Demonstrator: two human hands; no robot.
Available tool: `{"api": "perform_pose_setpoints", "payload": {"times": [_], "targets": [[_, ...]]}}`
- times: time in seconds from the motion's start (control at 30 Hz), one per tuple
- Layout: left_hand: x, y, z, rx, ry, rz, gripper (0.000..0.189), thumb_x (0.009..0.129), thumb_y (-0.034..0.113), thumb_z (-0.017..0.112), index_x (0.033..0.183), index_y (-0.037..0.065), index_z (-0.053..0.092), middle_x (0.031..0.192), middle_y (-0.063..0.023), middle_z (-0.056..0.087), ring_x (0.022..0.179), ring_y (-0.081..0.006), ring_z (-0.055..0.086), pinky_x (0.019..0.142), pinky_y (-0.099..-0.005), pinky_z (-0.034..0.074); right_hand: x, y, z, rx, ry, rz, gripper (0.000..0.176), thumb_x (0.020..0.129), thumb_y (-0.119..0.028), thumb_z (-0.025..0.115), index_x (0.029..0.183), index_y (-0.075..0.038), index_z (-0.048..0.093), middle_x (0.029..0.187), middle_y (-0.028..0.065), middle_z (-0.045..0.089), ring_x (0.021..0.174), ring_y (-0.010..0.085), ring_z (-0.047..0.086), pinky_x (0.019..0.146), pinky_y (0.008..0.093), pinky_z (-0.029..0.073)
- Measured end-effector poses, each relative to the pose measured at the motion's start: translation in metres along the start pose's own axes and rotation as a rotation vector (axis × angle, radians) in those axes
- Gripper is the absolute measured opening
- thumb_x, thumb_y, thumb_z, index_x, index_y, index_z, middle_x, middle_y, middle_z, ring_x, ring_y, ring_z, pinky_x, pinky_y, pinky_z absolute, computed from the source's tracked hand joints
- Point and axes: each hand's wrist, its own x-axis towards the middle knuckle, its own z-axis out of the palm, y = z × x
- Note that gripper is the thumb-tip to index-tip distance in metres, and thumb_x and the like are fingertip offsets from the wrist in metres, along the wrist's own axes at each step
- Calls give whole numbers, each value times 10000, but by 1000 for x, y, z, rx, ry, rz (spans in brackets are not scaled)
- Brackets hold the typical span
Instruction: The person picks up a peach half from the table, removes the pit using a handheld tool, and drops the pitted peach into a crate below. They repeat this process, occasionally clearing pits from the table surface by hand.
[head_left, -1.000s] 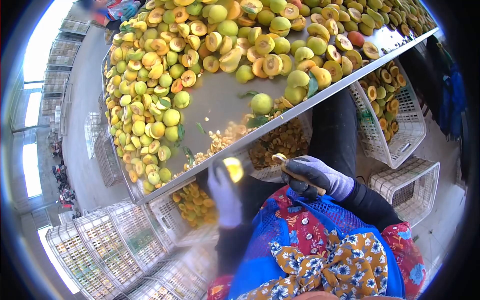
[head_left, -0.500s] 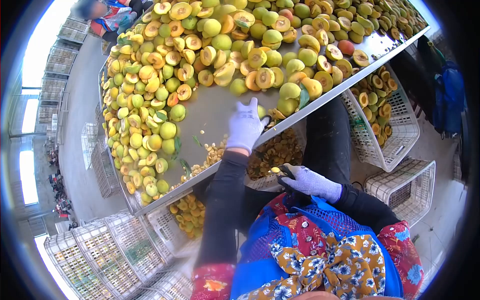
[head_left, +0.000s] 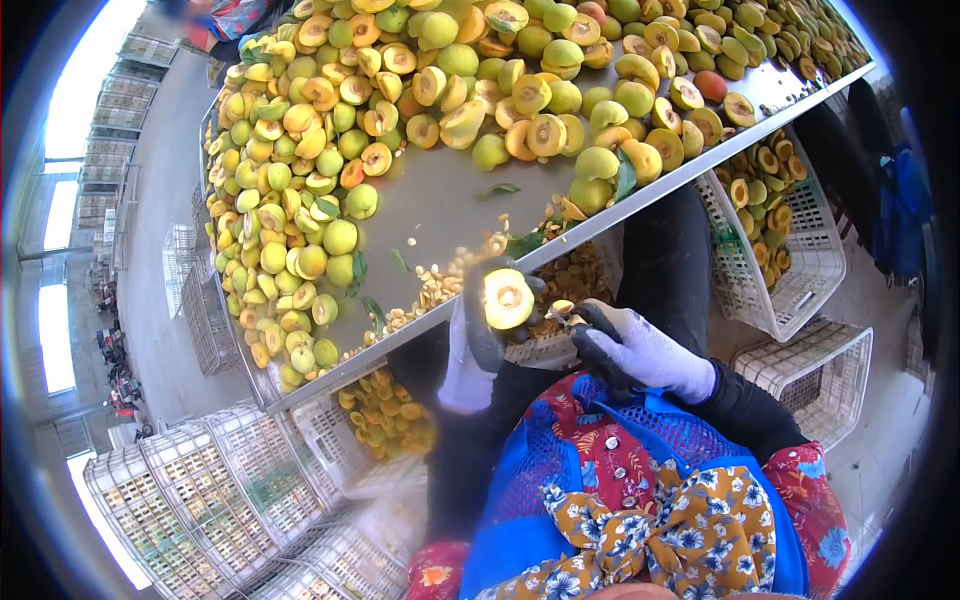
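Note:
My left hand (head_left: 474,345), in a pale glove with dark fingers, is closed around a yellow peach half (head_left: 508,299) just over the table's near rim. The cut face points up at me, with the stone area in the middle. Beside it my right hand (head_left: 640,350), gloved alike, is closed in front of my apron. At its fingertips is a small yellowish piece (head_left: 563,308); whether it belongs to a tool or to fruit I cannot make out. Whole and halved peaches (head_left: 300,180) are heaped on the metal table (head_left: 440,205).
Pale pits or scraps (head_left: 432,288) lie along the metal rim (head_left: 400,352). Below it stands a container of scraps (head_left: 575,275). A crate of peach halves (head_left: 815,250) is at right, above another crate (head_left: 810,375). More crates (head_left: 220,480) stand lower left. A person (head_left: 235,18) is at upper left.
My left hand has come back from the table surface toward my right hand and now holds a peach half. My right hand stays close to my apron. The view has shifted slightly.

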Motion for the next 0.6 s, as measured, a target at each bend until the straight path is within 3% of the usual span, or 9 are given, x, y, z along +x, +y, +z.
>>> {"api": "perform_pose_setpoints", "payload": {"times": [0.07,0.13,0.23,0.33,0.37,0.47,0.53,0.57,0.6], "targets": [[-12,-5,16,143,139,51,515,1041,530,335,1168,80,550,948,-164,707,607,-167,624,464,-240,451,-1,-4,2,413,-128,20,474,1017,-404,522,1375,-97,473,704,16,580,507,68,535,423,209,396],[-17,-12,15,193,171,100,519,1043,529,327,1158,75,552,947,-156,703,606,-153,612,465,-228,450,5,-1,2,378,-37,144,426,1016,-414,523,1287,-86,513,688,26,585,520,90,570,433,222,406],[-26,-13,14,198,232,104,484,1051,485,338,1131,68,571,948,-121,695,624,-147,611,489,-224,465,3,3,-2,319,-116,270,292,1034,-326,497,1192,-89,559,686,31,577,504,96,537,435,211,407],[-30,-18,12,135,219,62,411,1049,418,382,1136,68,578,955,-86,674,679,-144,636,534,-218,489,11,12,16,-348,138,-231,291,1039,-347,479,1013,-72,569,674,33,573,467,112,537,430,212,408],[-30,-22,12,143,191,80,394,1043,408,404,1145,68,576,956,-79,668,695,-136,639,541,-209,487,7,10,20,-479,205,-172,345,1039,-381,466,931,-63,544,674,20,560,462,92,518,429,208,407],[-41,-21,19,507,171,167,323,983,320,561,1173,59,563,984,-60,635,823,-138,644,685,-234,522,3,-4,16,174,-12,80,381,1026,-428,479,950,-60,549,642,15,552,458,85,522,367,238,376],[-45,-16,26,195,170,23,309,947,250,624,1174,51,557,1006,-63,627,879,-146,641,762,-263,532,3,0,12,194,-35,93,393,1033,-425,465,965,-60,594,674,-9,550,457,55,481,414,204,387],[-43,-21,30,169,201,33,274,944,196,652,1180,81,573,936,-24,617,740,-83,591,575,-181,448,5,5,10,235,-57,118,401,1031,-432,469,972,-59,604,672,-10,547,456,53,477,412,202,382],[-41,-26,31,264,175,97,277,935,169,658,1181,77,571,936,-24,618,754,-88,596,599,-186,461,6,9,10,276,-81,145,410,1029,-439,472,978,-58,614,670,-11,544,455,52,473,409,199,378]]}}
